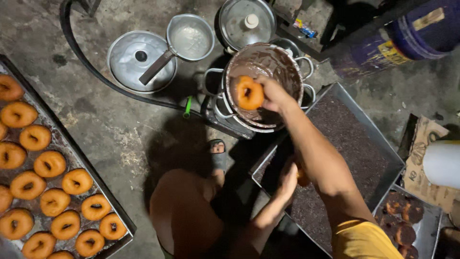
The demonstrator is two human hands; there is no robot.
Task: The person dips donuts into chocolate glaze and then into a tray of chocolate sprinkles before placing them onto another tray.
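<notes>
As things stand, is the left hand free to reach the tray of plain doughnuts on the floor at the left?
Probably not right away. The left hand is over the tray of dark sprinkles, seemingly holding a doughnut, and the bent knee lies between it and the tray of plain doughnuts. The floor beyond looks open.

A plain golden-brown ring doughnut (249, 93) is held upright on edge, its hole facing the camera, over the chocolate-smeared metal bowl (287, 72) at the far middle. A second doughnut (302, 177), mostly hidden, sits lower right over the tray of dark sprinkles (354, 144).
</notes>
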